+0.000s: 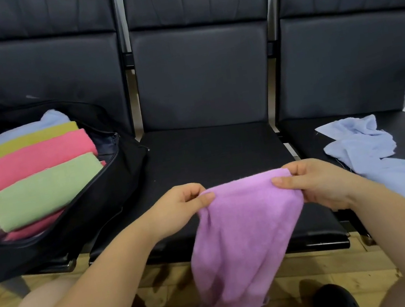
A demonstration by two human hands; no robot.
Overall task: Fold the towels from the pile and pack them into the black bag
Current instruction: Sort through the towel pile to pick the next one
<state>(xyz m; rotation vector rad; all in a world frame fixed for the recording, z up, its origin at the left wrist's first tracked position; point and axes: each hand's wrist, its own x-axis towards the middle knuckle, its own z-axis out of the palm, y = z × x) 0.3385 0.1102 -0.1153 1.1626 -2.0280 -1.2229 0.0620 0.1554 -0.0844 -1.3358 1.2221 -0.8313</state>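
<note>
A purple towel (pixel 240 240) hangs down in front of the middle seat. My left hand (pixel 178 208) pinches its top left corner and my right hand (pixel 318 182) pinches its top right corner, holding the upper edge level. The black bag (pixel 110 184) lies open on the left seat, holding several folded towels: green (pixel 46 190), pink (pixel 36 158), yellow (pixel 33 140) and light blue (pixel 31 127). A crumpled light blue towel (pixel 384 157) lies on the right seat.
A row of three black padded chairs (pixel 205 78) stands in front of me, with the middle seat (pixel 212 151) bare. Wooden floor lies below. My knees show at the bottom left and right, and a black shoe (pixel 336 302) at the bottom.
</note>
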